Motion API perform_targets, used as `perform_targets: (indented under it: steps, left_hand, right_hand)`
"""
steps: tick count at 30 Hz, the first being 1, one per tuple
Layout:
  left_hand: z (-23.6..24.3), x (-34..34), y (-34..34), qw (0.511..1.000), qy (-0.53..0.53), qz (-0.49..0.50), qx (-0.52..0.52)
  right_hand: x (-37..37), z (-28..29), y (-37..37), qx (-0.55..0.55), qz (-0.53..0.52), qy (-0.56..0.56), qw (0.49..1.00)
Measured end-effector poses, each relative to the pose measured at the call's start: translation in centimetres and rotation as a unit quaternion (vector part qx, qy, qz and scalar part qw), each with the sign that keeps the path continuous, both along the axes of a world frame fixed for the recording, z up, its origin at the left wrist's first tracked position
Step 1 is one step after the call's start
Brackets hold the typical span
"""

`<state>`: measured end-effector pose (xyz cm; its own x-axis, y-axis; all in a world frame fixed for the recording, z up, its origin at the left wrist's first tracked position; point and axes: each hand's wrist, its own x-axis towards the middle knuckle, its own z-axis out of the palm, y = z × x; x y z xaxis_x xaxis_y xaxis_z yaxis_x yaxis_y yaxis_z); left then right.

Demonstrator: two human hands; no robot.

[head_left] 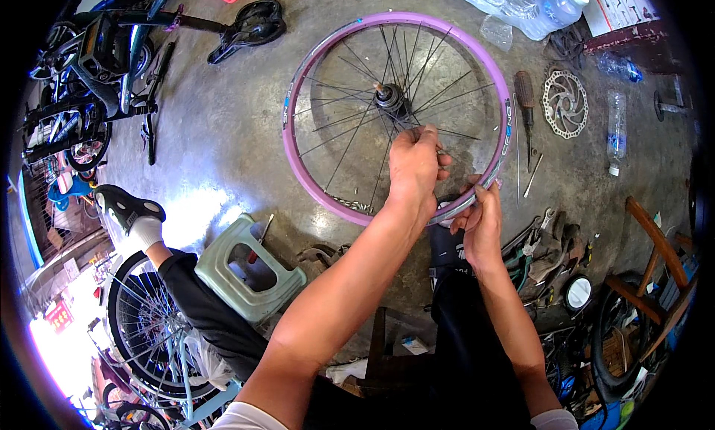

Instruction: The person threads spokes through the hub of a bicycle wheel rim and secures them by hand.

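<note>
A bicycle wheel with a purple rim (291, 143) lies in front of me, above the concrete floor. Dark spokes (345, 148) run from its black hub (389, 96), some at loose angles and not reaching the rim. My left hand (414, 166) is closed just below the hub, with thumb and fingers pinching a spoke; the grip itself is partly hidden. At the lower right of the rim, my right hand (480, 218) is closed on the rim's edge, thumb on top. Several loose spoke nipples or small metal pieces (351, 204) sit near the rim's lower left.
Right of the wheel lie a screwdriver (525, 95), a brake rotor (567, 95) and a plastic bottle (616, 136). Pliers (525, 255) and other tools lie nearer. A pale green stool (223, 274) stands left of my arm; a bicycle (112, 72) and saddle (253, 28) are at far left.
</note>
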<state>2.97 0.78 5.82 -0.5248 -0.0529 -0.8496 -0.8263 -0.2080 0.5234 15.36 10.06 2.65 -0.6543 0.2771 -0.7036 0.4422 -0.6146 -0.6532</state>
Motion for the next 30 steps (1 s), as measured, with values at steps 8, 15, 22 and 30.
perform_targets:
  steps: [8, 15, 22, 30]
  left_hand:
    - [-0.1, -0.1, -1.4, 0.997, 0.007, -0.038, 0.069]
    - [1.2, -0.4, -2.8, 0.991, -0.013, -0.038, 0.125]
    - [-0.2, 0.6, -2.9, 0.969, 0.016, 0.046, 0.242]
    - [-1.0, 0.3, -0.4, 0.982, 0.006, 0.059, 0.180]
  right_hand:
    - [0.1, -0.1, -0.1, -0.001, 0.008, -0.007, 1.000]
    - [0.1, -0.3, 0.0, 0.000, -0.009, -0.004, 1.000]
    - [0.3, -0.5, -0.3, -0.004, -0.012, -0.012, 1.000]
    - [0.3, -0.4, -0.1, -0.007, -0.009, -0.020, 1.000]
